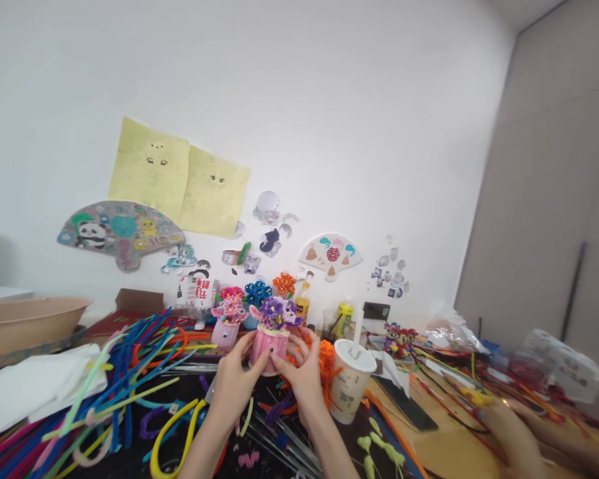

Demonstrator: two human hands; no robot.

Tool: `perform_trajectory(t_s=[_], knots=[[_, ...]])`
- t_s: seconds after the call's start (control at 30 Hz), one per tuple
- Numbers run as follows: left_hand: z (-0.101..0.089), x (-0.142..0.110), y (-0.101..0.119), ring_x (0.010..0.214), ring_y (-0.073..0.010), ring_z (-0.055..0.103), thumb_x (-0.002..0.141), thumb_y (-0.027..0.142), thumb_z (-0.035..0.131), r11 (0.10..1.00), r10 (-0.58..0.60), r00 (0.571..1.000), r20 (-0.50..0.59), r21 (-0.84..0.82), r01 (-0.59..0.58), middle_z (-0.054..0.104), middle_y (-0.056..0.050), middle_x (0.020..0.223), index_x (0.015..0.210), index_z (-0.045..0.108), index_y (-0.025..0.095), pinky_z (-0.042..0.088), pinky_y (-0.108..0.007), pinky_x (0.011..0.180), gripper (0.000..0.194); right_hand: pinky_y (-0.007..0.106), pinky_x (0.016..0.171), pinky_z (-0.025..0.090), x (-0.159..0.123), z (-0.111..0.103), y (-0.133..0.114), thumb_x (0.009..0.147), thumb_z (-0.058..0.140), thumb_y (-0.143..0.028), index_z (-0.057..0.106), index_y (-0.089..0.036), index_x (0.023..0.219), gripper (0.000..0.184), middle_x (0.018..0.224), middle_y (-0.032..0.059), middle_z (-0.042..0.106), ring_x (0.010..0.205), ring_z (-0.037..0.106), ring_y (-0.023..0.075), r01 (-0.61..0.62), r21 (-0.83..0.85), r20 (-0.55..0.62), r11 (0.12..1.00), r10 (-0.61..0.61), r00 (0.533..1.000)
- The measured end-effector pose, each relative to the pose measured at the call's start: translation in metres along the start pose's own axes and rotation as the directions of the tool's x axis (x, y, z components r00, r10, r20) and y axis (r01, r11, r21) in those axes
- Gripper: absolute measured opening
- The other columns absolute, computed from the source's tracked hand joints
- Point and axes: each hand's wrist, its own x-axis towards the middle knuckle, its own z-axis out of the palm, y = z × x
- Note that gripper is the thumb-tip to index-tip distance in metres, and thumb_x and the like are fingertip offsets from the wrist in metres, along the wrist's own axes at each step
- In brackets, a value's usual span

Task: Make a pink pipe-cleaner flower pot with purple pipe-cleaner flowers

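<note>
Between my two hands is a small pink flowerpot (271, 349) with a round eye on its front and pink ears at the rim. Purple pipe-cleaner flowers (278, 311) rise out of it. My left hand (237, 372) grips the pot's left side, thumb on the front. On the right side, my right hand (302, 367) holds it with bent fingers, thumb also at the front. A similar pink pot (225, 334) with pink flowers stands just behind on the left. Blue flowers (258, 293) and orange flowers (284, 285) are behind the held pot.
A lidded drink cup (350, 386) with a straw stands right of my right hand. Loose pipe cleaners (124, 372) cover the left side. A phone (406, 404) lies on the right. Farther right, another person's hand (504, 426) is at work. A bowl (30, 319) stands left.
</note>
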Motion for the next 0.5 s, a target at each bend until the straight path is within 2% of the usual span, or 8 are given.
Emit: perform_trajectory(t_s=[0.17,0.27,0.4,0.5], knots=[[0.001,0.001,-0.005,0.097,-0.0247,0.064,0.067,0.036,0.066,1.0,0.019,1.0,0.011,-0.018,-0.019,0.069,-0.008,0.104,0.106,0.06,0.018,0.049,-0.04,0.092,0.044,0.039,0.08,0.055,0.0,-0.001,0.001,0.055,0.081,-0.027,0.033,-0.026,0.124,0.084,0.113,0.0106,0.061,0.096,0.063,0.0229,-0.003,0.043,0.001,0.999,0.003,1.0],[0.002,0.001,-0.009,0.099,-0.0246,0.063,0.068,0.036,0.066,0.998,0.005,0.999,0.032,-0.064,-0.003,0.068,-0.009,0.107,0.107,0.059,0.018,0.048,-0.041,0.093,0.044,0.041,0.084,0.053,0.0,-0.003,0.006,0.054,0.082,-0.024,0.036,-0.023,0.126,0.085,0.113,0.0119,0.063,0.1,0.063,0.0246,-0.051,0.074,-0.02,0.996,0.053,0.998],[0.003,0.003,-0.014,0.102,-0.0255,0.062,0.068,0.037,0.067,0.989,0.009,0.997,0.075,-0.149,0.002,0.066,-0.011,0.11,0.11,0.059,0.016,0.047,-0.042,0.094,0.047,0.041,0.09,0.049,0.0,-0.004,0.006,0.058,0.08,-0.028,0.048,-0.019,0.121,0.071,0.114,0.0121,0.064,0.104,0.062,0.0253,-0.128,0.093,0.093,0.987,0.12,0.988],[0.004,0.003,-0.017,0.105,-0.0255,0.061,0.069,0.037,0.067,0.983,0.012,0.994,0.11,-0.184,0.008,0.064,-0.012,0.114,0.112,0.058,0.016,0.047,-0.041,0.095,0.049,0.043,0.094,0.045,0.0,-0.003,0.001,0.059,0.08,-0.029,0.058,-0.016,0.114,0.061,0.113,0.0129,0.065,0.11,0.058,0.0273,-0.104,0.073,0.139,0.992,0.093,0.986]])
